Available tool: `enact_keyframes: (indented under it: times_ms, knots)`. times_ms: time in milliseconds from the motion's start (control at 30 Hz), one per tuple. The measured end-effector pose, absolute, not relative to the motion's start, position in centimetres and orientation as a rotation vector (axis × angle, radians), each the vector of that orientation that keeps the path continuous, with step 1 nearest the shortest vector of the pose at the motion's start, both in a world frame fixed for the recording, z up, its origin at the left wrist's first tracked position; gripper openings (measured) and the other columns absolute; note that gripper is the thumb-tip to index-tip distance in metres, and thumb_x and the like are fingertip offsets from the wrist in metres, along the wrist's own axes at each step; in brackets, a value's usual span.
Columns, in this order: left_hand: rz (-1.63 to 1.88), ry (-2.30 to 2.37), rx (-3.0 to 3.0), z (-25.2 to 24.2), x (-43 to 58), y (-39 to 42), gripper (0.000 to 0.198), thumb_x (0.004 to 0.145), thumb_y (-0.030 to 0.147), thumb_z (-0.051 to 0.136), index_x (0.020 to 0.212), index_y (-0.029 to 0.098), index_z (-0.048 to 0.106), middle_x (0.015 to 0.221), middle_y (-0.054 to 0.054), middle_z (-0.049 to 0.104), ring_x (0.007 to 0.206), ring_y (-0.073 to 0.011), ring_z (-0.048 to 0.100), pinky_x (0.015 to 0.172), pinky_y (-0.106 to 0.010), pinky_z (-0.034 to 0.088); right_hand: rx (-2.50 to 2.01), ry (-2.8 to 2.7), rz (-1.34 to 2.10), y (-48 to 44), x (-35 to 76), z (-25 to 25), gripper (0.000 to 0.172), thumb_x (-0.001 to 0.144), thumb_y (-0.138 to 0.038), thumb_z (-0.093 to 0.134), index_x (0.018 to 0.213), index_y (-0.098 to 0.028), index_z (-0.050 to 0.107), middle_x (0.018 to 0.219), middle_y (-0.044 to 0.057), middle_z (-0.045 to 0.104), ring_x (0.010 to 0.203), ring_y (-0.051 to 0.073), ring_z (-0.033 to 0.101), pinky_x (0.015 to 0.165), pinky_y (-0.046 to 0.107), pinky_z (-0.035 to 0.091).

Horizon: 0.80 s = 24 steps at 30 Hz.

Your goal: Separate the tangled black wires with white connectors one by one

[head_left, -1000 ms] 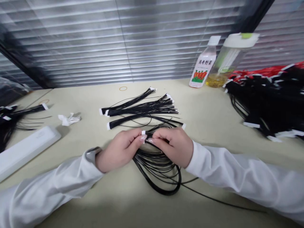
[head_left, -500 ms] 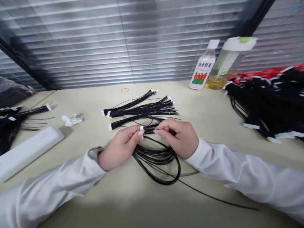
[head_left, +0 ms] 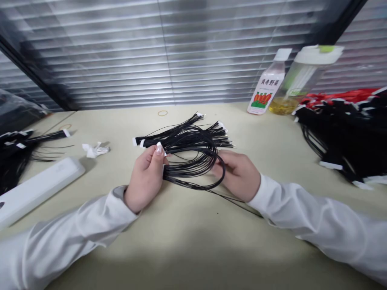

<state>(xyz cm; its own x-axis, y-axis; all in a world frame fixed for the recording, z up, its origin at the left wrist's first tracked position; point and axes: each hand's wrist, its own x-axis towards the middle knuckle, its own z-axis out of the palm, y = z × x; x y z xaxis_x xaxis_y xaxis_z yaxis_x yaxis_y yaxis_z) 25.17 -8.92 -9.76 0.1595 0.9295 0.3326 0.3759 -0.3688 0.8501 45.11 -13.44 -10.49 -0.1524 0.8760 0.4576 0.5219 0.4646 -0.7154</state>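
Observation:
My left hand is closed on one end of a looped bundle of black wires. A white connector or tape end sticks out by its thumb. The loops curve rightward from that grip. At their right side is my right hand, its fingers curled and partly behind the wires; the fingertips are blurred and hidden. A loose wire trails under the right wrist. Just beyond the hands, several black wire bundles with white ends lie on the table.
Left on the table are a white oblong case, a crumpled tissue and more black wires. At the back right stand a labelled bottle and a jug. A big wire pile lies at right.
The looped wires have swung up and away from me, now overlapping the bundles behind. My left hand has moved left and up; my right hand has shifted slightly right, its fingers behind the loops.

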Motion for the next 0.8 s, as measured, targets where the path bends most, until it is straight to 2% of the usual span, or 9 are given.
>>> enact_keyframes:
  times_ms: [133, 300, 533, 700, 800]
  knots:
    - [1.175, 1.263, 1.844, -9.7, 25.2, -9.0, 0.037, 0.086, 0.040, 0.033, 0.061, 0.015, 0.045, 0.061, 0.000, 0.048, 0.062, -0.0094, 0.047, 0.059, -0.019, 0.037, -0.901, -2.115, 0.431, -14.3, 44.3, -9.7, 0.014, 0.079, -0.017, 0.048, 0.067, -0.017, 0.055, 0.065, 0.002, 0.056, 0.065, 0.012, 0.049, 0.064, 0.024, 0.038]
    - [1.142, 1.268, 1.871, -9.6, 25.1, -9.2, 0.036, 0.086, 0.038, 0.033, 0.061, 0.015, 0.045, 0.062, 0.000, 0.048, 0.061, -0.0083, 0.045, 0.058, -0.018, 0.035, -0.792, -2.166, 0.431, -14.3, 44.1, -10.0, 0.018, 0.078, -0.015, 0.047, 0.062, -0.016, 0.053, 0.056, 0.001, 0.051, 0.056, 0.010, 0.043, 0.056, 0.022, 0.035]
    - [1.131, 1.248, 1.835, -9.6, 25.1, -9.1, 0.036, 0.086, 0.040, 0.032, 0.062, 0.015, 0.043, 0.061, 0.001, 0.046, 0.061, -0.0087, 0.043, 0.058, -0.020, 0.034, -1.050, -2.058, 0.486, -14.9, 44.0, -9.4, 0.023, 0.081, -0.022, 0.048, 0.059, -0.016, 0.054, 0.050, -0.001, 0.047, 0.048, 0.008, 0.039, 0.049, 0.020, 0.032]
    - [1.108, 1.261, 1.832, -9.4, 25.1, -9.3, 0.037, 0.085, 0.042, 0.032, 0.062, 0.015, 0.043, 0.062, 0.000, 0.046, 0.060, -0.0091, 0.042, 0.057, -0.020, 0.034, -1.246, -2.075, 0.484, -16.4, 43.6, -6.9, 0.012, 0.073, -0.014, 0.053, 0.062, -0.019, 0.056, 0.049, -0.004, 0.050, 0.044, 0.007, 0.042, 0.045, 0.019, 0.031]
    - [1.124, 1.250, 1.827, -9.3, 25.1, -9.4, 0.037, 0.086, 0.041, 0.032, 0.062, 0.015, 0.043, 0.063, 0.000, 0.047, 0.062, -0.0095, 0.044, 0.060, -0.020, 0.036, -1.346, -2.118, 0.662, -17.8, 43.2, -6.2, 0.022, 0.075, -0.014, 0.048, 0.054, -0.018, 0.052, 0.048, -0.003, 0.052, 0.044, 0.007, 0.047, 0.043, 0.018, 0.032]
